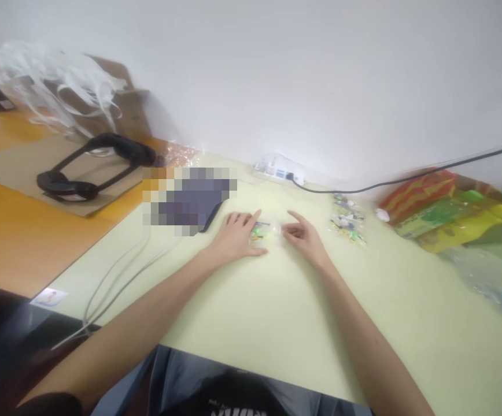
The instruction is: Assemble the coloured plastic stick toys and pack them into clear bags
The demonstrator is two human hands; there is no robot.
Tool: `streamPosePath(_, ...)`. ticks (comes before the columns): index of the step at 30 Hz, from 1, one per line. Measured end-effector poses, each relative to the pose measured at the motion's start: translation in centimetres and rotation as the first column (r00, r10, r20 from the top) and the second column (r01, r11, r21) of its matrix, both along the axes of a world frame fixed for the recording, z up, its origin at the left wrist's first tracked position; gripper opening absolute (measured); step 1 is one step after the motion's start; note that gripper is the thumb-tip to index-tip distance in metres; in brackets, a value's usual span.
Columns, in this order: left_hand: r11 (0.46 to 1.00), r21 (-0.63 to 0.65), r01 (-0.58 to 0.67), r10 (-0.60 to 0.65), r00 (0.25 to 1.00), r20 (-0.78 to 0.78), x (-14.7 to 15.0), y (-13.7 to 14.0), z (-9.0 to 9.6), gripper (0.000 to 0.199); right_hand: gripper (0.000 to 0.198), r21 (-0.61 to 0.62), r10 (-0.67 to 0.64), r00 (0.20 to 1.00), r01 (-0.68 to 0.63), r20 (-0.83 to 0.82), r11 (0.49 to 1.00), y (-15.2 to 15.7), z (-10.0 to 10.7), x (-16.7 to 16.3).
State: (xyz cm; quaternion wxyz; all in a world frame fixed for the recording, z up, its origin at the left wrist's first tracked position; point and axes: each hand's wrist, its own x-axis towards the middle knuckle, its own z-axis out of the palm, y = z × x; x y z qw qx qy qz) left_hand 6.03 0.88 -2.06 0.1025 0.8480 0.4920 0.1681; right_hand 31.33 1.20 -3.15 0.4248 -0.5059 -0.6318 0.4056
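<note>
A small clear plastic packet (262, 233) with green, yellow and blue bits inside lies on the pale table, between my two hands. My left hand (233, 238) rests at its left side, fingers spread and thumb stretched out below it. At the packet's right end is my right hand (302, 238), index finger extended and the other fingers curled in with the thumb. Whether those curled fingertips pinch the packet's edge is too blurred to tell. More small packets with coloured pieces (349, 221) lie in a pile right of my right hand.
A dark, pixelated flat device (194, 199) lies beyond my left hand. A white power strip (279, 169) with a black cable (364, 190) stands by the wall. Colourful bags (446, 211) are at right. A black frame-like object (97, 167) sits on cardboard at left; pale cables (116, 271) trail over the edge.
</note>
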Motion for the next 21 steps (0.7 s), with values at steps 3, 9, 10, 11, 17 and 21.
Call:
streamPosePath(3,0.997,-0.060,0.054,-0.052,0.998,0.033,1.1,-1.7,0.6,0.118,0.063,-0.012,-0.056,0.998,0.056,-0.020,0.998,-1.8,0.5,0.8)
streamPosePath(9,0.949,-0.269,0.164,-0.019,0.882,0.471,1.7,-2.2,1.0,0.077,0.039,0.126,-0.085,0.995,0.091,-0.047,0.988,-4.3,3.6,2.0)
streamPosePath(10,0.934,-0.310,0.180,0.021,0.837,0.547,1.8,-2.1,1.0,0.072,0.036,0.156,-0.069,0.997,0.074,-0.036,0.985,-4.7,4.5,1.9)
streamPosePath(11,0.915,-0.349,0.203,0.058,0.790,0.610,1.9,-2.0,1.0,0.069,0.033,0.182,-0.046,0.999,0.048,-0.020,0.982,-5.1,5.5,1.9)
streamPosePath(17,0.825,-0.427,0.371,0.137,0.601,0.787,2.5,-2.4,1.6,0.060,0.026,0.260,0.095,0.994,-0.106,0.055,0.960,-6.1,11.2,0.8)
streamPosePath(21,0.794,-0.498,0.349,0.234,0.580,0.780,2.8,-3.0,1.8,0.047,0.035,0.219,0.118,0.993,-0.113,-0.009,0.969,-4.8,11.4,1.0)
